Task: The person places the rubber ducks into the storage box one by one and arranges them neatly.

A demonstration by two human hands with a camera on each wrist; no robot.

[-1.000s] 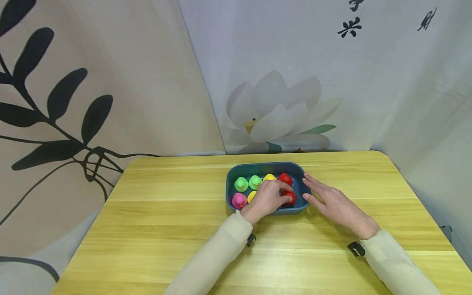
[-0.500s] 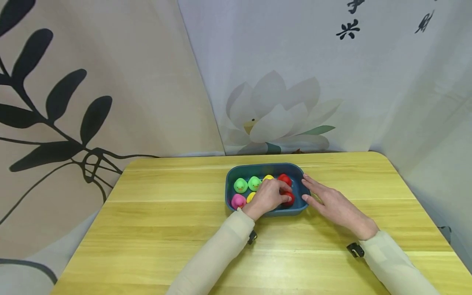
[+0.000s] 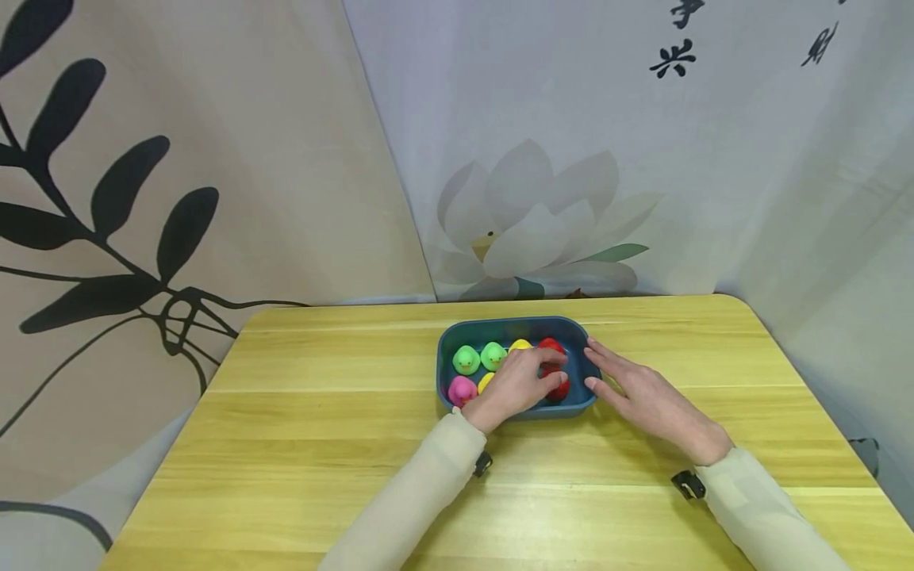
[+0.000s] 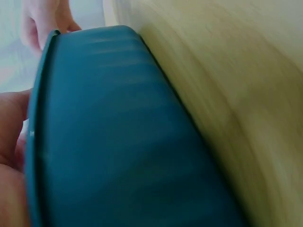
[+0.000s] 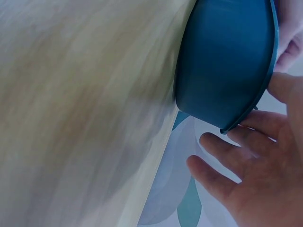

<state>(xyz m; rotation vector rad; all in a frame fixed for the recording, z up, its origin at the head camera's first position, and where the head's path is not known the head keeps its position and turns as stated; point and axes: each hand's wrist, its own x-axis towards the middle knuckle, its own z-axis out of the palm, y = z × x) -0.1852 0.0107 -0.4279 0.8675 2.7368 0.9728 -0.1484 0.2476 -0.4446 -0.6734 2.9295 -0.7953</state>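
Note:
A dark blue tray (image 3: 446, 341) holds small rubber ducks in rows: two green, a pink duck (image 3: 462, 389), two partly covered yellow ones, a red duck (image 3: 551, 345) at the back and another red duck (image 3: 560, 388) in front. My left hand (image 3: 516, 386) reaches over the near rim, its thumb and fingers parted just above the front red duck. Part of the tray's contents is hidden beneath that hand. At the tray's right end, the straight fingers of my right hand (image 3: 653, 398) touch the rim, as the right wrist view also shows.
The tray stands on a light wooden table (image 3: 321, 444), near its back edge. A printed curtain (image 3: 300, 159) with a lotus and dark leaves hangs behind.
The left hand's thumb and fingers have spread apart and risen slightly off the front red duck, which stays in the tray. The right hand has stayed at the rim.

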